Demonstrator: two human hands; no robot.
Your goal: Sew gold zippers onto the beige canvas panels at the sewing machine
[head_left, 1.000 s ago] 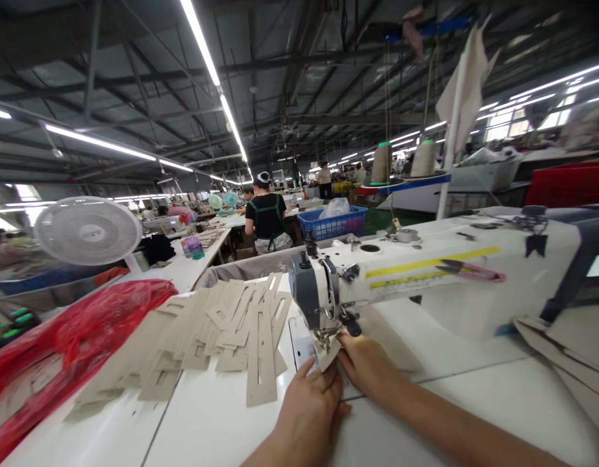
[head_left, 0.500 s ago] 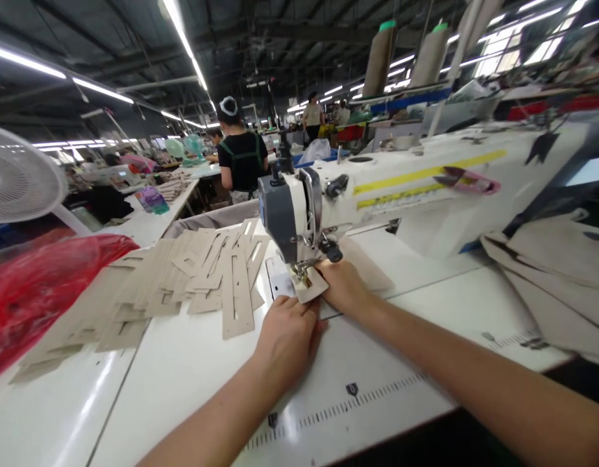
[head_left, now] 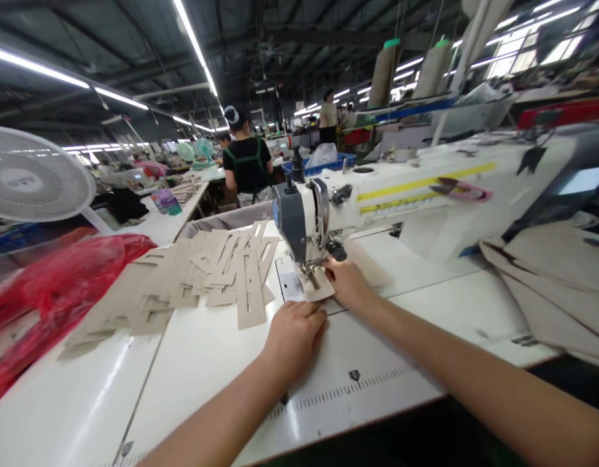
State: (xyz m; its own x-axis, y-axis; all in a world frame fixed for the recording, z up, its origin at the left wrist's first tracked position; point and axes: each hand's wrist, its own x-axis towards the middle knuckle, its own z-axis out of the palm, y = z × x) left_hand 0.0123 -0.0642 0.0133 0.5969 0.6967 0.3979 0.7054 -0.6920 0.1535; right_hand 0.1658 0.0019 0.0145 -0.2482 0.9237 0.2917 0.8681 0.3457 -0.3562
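A small beige fabric piece [head_left: 321,290] lies under the presser foot [head_left: 309,275] of a white and grey sewing machine [head_left: 299,217]. My right hand [head_left: 350,283] is closed at the piece's right edge, fingertips close beside the foot. Curled fingers of my left hand [head_left: 295,331] rest at the front edge of the same piece, with the thumb mostly hidden. To the left of the needle area, several beige strips with long slots [head_left: 251,292] lie in an overlapping pile. Another beige panel [head_left: 370,263] lies flat behind my right hand.
Red plastic wrapping [head_left: 104,266] and a white fan [head_left: 36,175] are on the left. Folded beige fabric [head_left: 547,279] lies on the right. Pink-handled snips [head_left: 462,190] rest against the machine arm. Thread cones [head_left: 384,74] stand behind. A co-worker [head_left: 245,155] sits ahead, facing away.
The camera view has turned slightly left, so most things appear further right. The fabric piece has turned a little under the foot, with both hands staying close to it.
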